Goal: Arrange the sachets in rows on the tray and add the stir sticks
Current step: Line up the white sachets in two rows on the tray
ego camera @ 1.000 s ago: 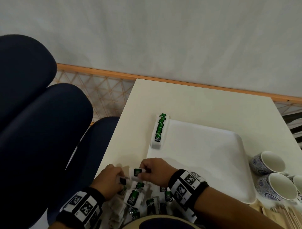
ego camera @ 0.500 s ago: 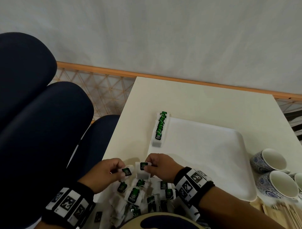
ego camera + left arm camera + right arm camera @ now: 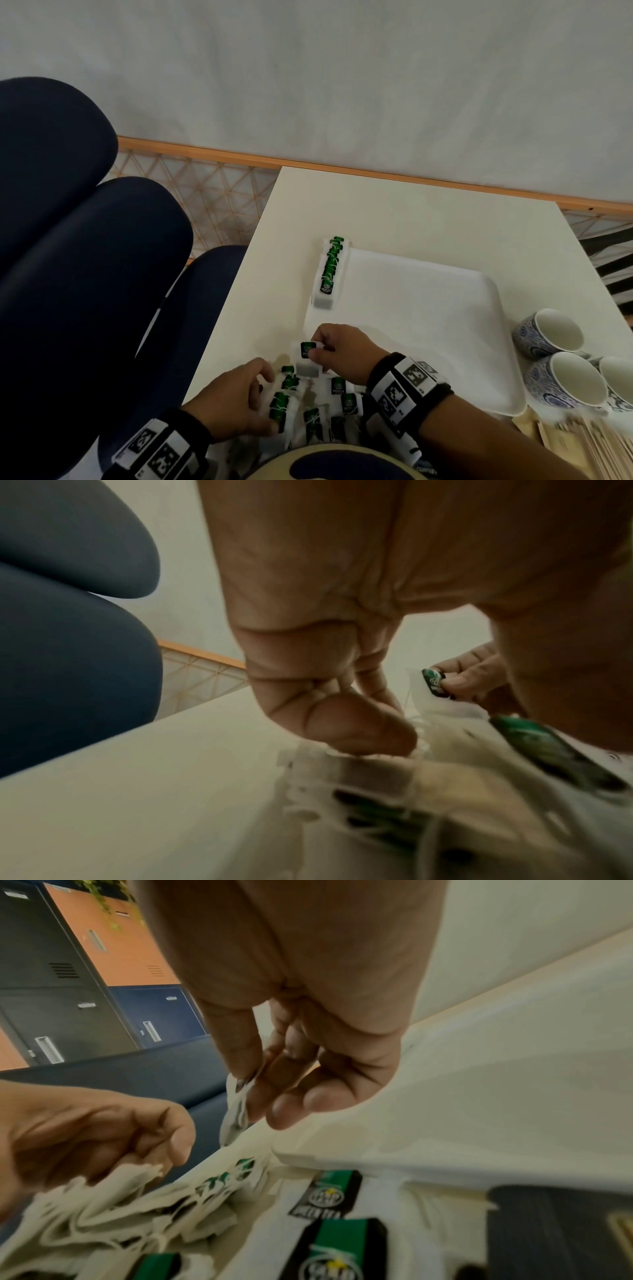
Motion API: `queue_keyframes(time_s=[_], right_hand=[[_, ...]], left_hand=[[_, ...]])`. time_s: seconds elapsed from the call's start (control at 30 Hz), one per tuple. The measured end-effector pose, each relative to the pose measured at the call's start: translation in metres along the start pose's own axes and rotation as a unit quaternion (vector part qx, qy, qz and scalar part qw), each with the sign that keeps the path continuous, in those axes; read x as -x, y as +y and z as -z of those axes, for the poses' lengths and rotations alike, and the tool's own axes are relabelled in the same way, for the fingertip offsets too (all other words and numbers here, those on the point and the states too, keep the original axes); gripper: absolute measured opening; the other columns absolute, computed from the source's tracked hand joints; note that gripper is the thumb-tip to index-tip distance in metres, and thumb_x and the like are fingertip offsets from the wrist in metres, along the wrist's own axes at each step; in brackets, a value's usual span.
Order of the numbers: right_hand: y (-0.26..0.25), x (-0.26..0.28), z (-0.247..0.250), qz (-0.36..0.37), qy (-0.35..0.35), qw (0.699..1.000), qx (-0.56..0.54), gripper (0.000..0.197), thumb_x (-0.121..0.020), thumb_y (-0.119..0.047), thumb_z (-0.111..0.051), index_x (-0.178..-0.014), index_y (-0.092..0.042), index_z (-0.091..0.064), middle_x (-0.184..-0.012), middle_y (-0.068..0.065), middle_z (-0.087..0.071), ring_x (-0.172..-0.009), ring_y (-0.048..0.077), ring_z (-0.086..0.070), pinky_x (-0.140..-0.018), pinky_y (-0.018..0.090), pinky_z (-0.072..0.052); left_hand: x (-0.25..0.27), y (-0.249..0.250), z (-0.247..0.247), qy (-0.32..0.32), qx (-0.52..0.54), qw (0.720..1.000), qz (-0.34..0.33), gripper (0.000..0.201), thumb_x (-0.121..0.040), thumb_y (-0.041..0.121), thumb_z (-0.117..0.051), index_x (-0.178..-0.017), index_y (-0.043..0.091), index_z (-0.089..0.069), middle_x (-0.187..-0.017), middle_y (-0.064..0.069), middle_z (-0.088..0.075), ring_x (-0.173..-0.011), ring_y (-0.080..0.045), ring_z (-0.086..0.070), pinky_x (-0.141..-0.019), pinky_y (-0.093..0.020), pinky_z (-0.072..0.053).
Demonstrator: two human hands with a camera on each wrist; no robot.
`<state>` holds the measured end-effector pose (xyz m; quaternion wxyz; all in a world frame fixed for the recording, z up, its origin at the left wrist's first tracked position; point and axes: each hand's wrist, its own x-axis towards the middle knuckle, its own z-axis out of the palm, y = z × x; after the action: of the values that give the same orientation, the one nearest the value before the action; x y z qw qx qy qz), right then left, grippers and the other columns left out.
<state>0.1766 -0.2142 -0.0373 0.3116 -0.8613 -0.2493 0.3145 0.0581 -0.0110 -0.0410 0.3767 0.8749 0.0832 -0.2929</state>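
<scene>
A white tray [image 3: 428, 325] lies on the table, with one row of green-labelled sachets [image 3: 329, 274] standing along its left edge. My right hand [image 3: 317, 349] pinches a single sachet [image 3: 306, 359] by its top, just off the tray's near left corner; the right wrist view shows that sachet [image 3: 234, 1118] hanging from thumb and forefinger. My left hand [image 3: 265, 394] rests on the loose pile of sachets [image 3: 337, 387], its curled fingers [image 3: 359, 731] and thumb closed round a sachet [image 3: 280, 407] there. Wooden stir sticks [image 3: 589, 448] lie at the bottom right.
Three blue-patterned cups [image 3: 548, 332] stand right of the tray. A dark blue chair [image 3: 85, 274] sits close to the table's left edge [image 3: 236, 308]. Most of the tray's surface is bare. The wall lies beyond the table's far edge.
The right hand has carried its sachet a little forward toward the tray's corner. The left hand, which was holding a sachet up beside it, has dropped back onto the pile.
</scene>
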Motion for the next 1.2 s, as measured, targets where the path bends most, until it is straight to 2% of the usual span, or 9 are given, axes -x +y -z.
queue_keyframes(time_s=[0.2,0.43,0.67,0.7,0.77,0.87,0.93,1.07,1.2], right_hand=[[0.002,0.006,-0.002,-0.009,0.011,1.0,-0.023,0.02,-0.089,-0.03,-0.062,-0.073,-0.031,-0.049,-0.083,-0.005,-0.062,-0.086,0.019,-0.064,-0.068,0.024,-0.046],[0.006,0.011,0.001,-0.017,0.011,0.999,-0.029,0.018,-0.089,-0.031,-0.062,-0.075,-0.031,-0.05,-0.082,-0.006,-0.063,-0.084,0.016,-0.063,-0.073,0.026,-0.048],[0.012,0.006,0.012,-0.038,0.03,0.998,-0.051,0.018,-0.09,-0.031,-0.062,-0.075,-0.028,-0.052,-0.077,-0.005,-0.067,-0.082,0.017,-0.064,-0.078,0.029,-0.049],[0.014,0.002,0.016,-0.043,0.042,0.997,-0.054,0.018,-0.09,-0.031,-0.061,-0.075,-0.028,-0.052,-0.078,-0.004,-0.068,-0.084,0.019,-0.066,-0.079,0.031,-0.05],[0.019,-0.007,0.023,-0.057,0.072,0.994,-0.057,0.018,-0.091,-0.03,-0.06,-0.075,-0.027,-0.052,-0.081,-0.001,-0.069,-0.086,0.021,-0.066,-0.077,0.031,-0.05],[0.025,-0.022,0.031,-0.085,0.114,0.988,-0.059,0.02,-0.092,-0.029,-0.058,-0.073,-0.027,-0.05,-0.084,0.003,-0.07,-0.084,0.022,-0.065,-0.068,0.028,-0.047],[0.027,-0.035,0.034,-0.097,0.12,0.986,-0.056,0.022,-0.092,-0.029,-0.058,-0.073,-0.028,-0.049,-0.087,0.005,-0.07,-0.087,0.023,-0.065,-0.068,0.028,-0.046],[0.025,-0.059,0.037,-0.106,0.114,0.987,-0.046,0.027,-0.093,-0.029,-0.058,-0.07,-0.028,-0.044,-0.084,0.002,-0.063,-0.086,0.023,-0.062,-0.07,0.028,-0.046],[0.028,-0.072,0.038,-0.144,0.135,0.98,-0.032,0.018,-0.094,-0.03,-0.058,-0.08,-0.021,-0.051,-0.085,-0.004,-0.057,-0.083,0.017,-0.051,-0.064,0.023,-0.037]], left_hand=[[-0.002,0.003,-0.017,0.054,-0.172,0.981,-0.069,0.023,-0.073,0.037,-0.067,-0.075,0.041,-0.044,-0.093,0.016,-0.04,-0.077,-0.004,-0.048,-0.06,-0.012,-0.034],[-0.006,-0.006,-0.019,0.045,-0.159,0.982,-0.096,0.027,-0.076,0.04,-0.069,-0.059,0.046,-0.05,-0.087,0.019,-0.037,-0.075,0.006,-0.042,-0.063,-0.006,-0.034],[0.009,0.007,0.015,-0.016,0.159,0.976,-0.148,0.018,-0.065,0.018,-0.08,-0.068,0.028,-0.066,-0.098,0.01,-0.062,-0.082,-0.007,-0.062,-0.074,-0.021,-0.048],[0.009,0.011,0.021,-0.021,0.219,0.964,-0.152,0.015,-0.066,0.019,-0.079,-0.076,0.022,-0.068,-0.103,0.006,-0.066,-0.088,-0.012,-0.064,-0.078,-0.025,-0.05],[0.003,0.016,0.03,-0.032,0.358,0.926,-0.113,0.049,-0.06,0.025,-0.085,-0.1,0.004,-0.066,-0.111,-0.008,-0.069,-0.102,-0.025,-0.066,-0.084,-0.038,-0.055],[-0.007,0.029,0.037,-0.04,0.539,0.839,-0.057,0.066,-0.066,0.023,-0.085,-0.115,-0.007,-0.051,-0.12,-0.022,-0.064,-0.109,-0.043,-0.062,-0.07,-0.045,-0.059],[-0.017,0.038,0.04,-0.011,0.558,0.829,-0.039,0.042,-0.087,0.017,-0.068,-0.117,-0.006,-0.051,-0.12,-0.024,-0.063,-0.1,-0.043,-0.065,-0.059,-0.037,-0.058],[-0.042,0.047,0.038,0.036,0.53,0.847,-0.02,0.011,-0.096,0.005,-0.046,-0.103,-0.001,-0.051,-0.105,-0.026,-0.062,-0.075,-0.033,-0.066,-0.051,-0.028,-0.052],[-0.056,0.051,0.036,0.041,0.514,0.857,-0.013,0.014,-0.098,0.002,-0.042,-0.1,0.0,-0.056,-0.093,-0.02,-0.063,-0.069,-0.028,-0.062,-0.05,-0.026,-0.049]])
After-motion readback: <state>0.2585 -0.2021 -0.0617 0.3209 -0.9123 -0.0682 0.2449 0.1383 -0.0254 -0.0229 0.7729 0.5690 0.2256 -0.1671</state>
